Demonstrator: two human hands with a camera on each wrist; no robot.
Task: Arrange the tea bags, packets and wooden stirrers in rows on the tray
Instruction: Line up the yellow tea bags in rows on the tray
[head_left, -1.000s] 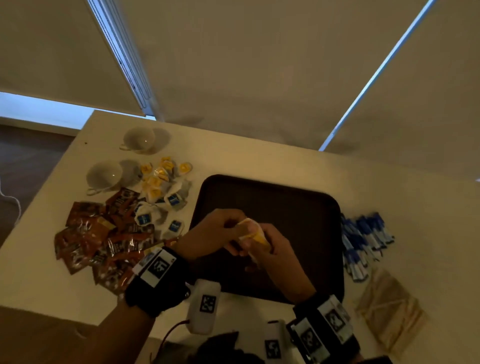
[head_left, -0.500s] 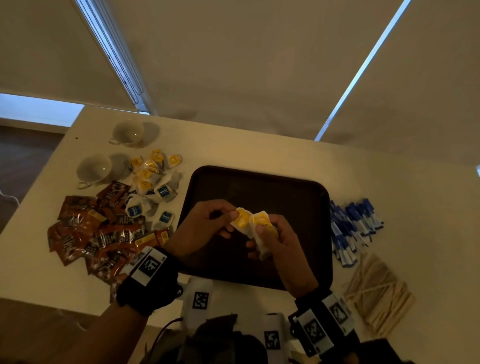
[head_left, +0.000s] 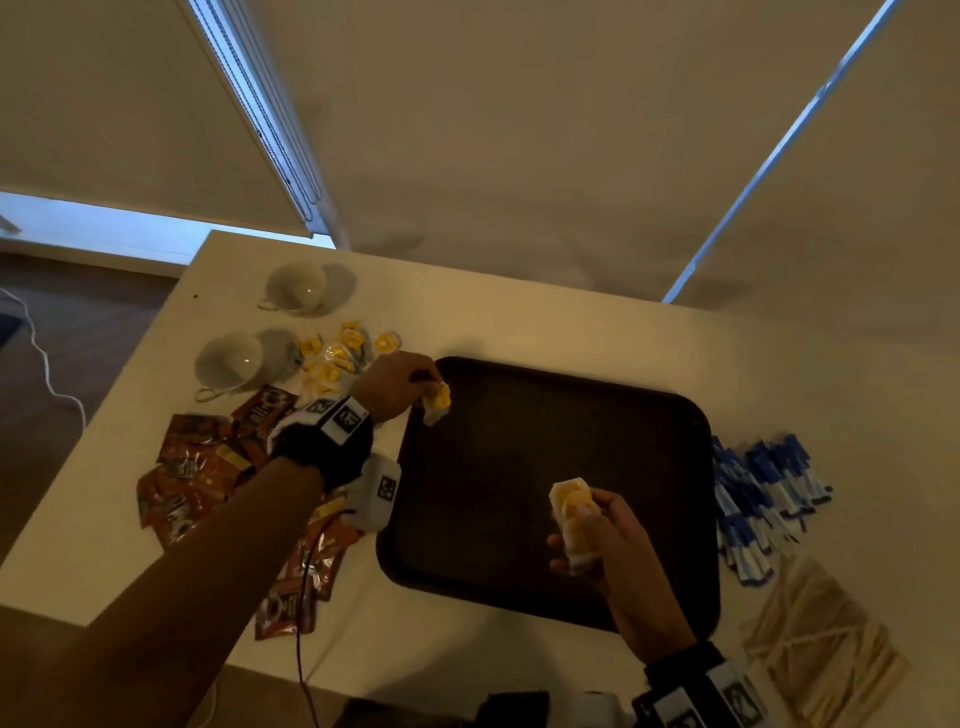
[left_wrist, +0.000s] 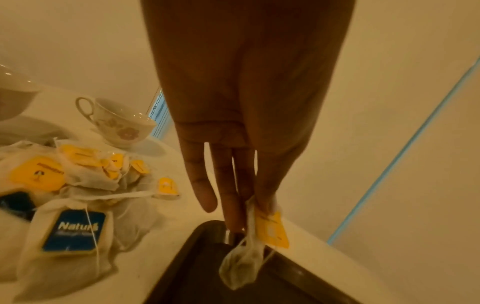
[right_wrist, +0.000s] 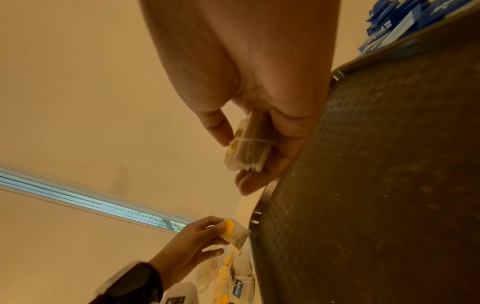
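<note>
On the worktop (head_left: 519, 322) there are two white cups (head_left: 296, 287), one dark brown tray (head_left: 649, 426) with nothing lying on it, and four loose piles. The pile of tea bags (head_left: 337, 358) with yellow and blue tags lies just left of the tray's far left corner; its number I cannot count. The pile of red-brown packets (head_left: 208, 467) lies nearer on the left, partly under the left forearm. The blue and white packets (head_left: 763, 483) lie just beside the tray's right edge, and the wooden stirrers (head_left: 821, 639) lie nearer than those, near the front right corner; both are too many and too overlapped to count.

The left hand (head_left: 395, 384) is stretched out over the far left corner of the tray. Its thumb and fingers pinch one yellow-tagged tea bag (left_wrist: 249, 259), which hangs down above the tray's corner, while the small finger points down free.

The right hand (head_left: 597, 530) is above the right middle part of the tray, palm turned to the left. Its thumb and curled fingers grip a small stack of tea bags (right_wrist: 246, 148), with yellow tags; how many are in the stack I cannot tell.
</note>
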